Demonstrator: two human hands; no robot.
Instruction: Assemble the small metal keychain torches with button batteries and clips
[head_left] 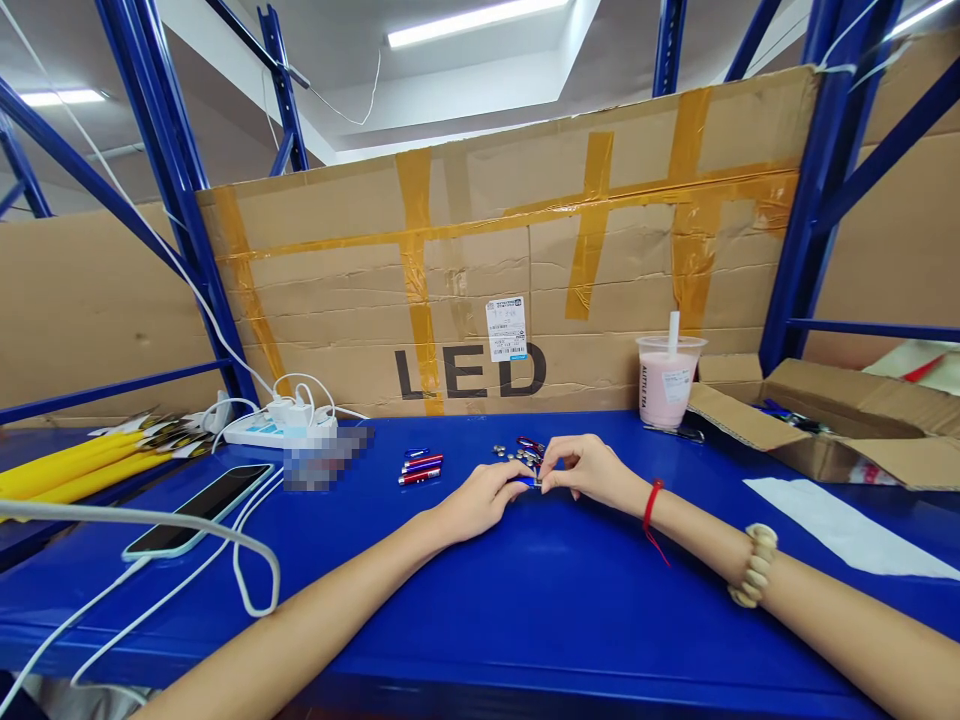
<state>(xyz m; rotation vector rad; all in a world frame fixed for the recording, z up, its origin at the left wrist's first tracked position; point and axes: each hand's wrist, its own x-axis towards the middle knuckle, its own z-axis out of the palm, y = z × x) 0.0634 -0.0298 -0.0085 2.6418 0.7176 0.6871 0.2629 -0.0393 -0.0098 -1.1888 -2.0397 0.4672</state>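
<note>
My left hand is closed on a small blue tube, which looks like a mini flashlight and lies level just above the table. At the tube's right end, the thumb and fingers of my right hand are pinched together; what is between them is too small to make out. Several small silver discs, like button cells, lie just behind my hands. Beside them is a small red metal piece, partly hidden by the discs and hand. Left of my hands, several red and blue tubes lie in a group.
A phone, white cables and a power strip occupy the left, beside yellow packs. A pink drink cup stands back right near an open cardboard box and white paper. Cardboard walls the back.
</note>
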